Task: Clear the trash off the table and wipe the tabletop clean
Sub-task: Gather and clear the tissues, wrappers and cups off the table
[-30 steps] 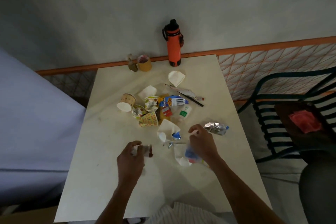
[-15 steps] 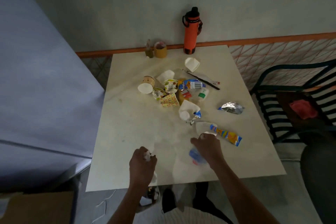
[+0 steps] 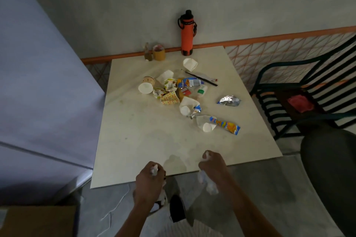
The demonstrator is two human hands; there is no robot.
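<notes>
Both hands hang at the near edge of the worktop (image 3: 134, 140), low in the frame. The left hand (image 3: 149, 181) is clenched around a small white scrap of trash; the right hand (image 3: 211, 163) grips a crumpled clear wrapper (image 3: 207, 183) that dangles below it. The job looks barely begun: the pile of paper cups and snack packets (image 3: 171, 88) sits at centre frame, with a foil packet (image 3: 229, 100) and a striped snack wrapper (image 3: 225, 125) to its right. No wiping cloth shows. An orange bottle (image 3: 187, 33) and a roll of tape (image 3: 159, 52) stand at the worktop's far edge, and a chair (image 3: 300, 92) crowds the right side.
</notes>
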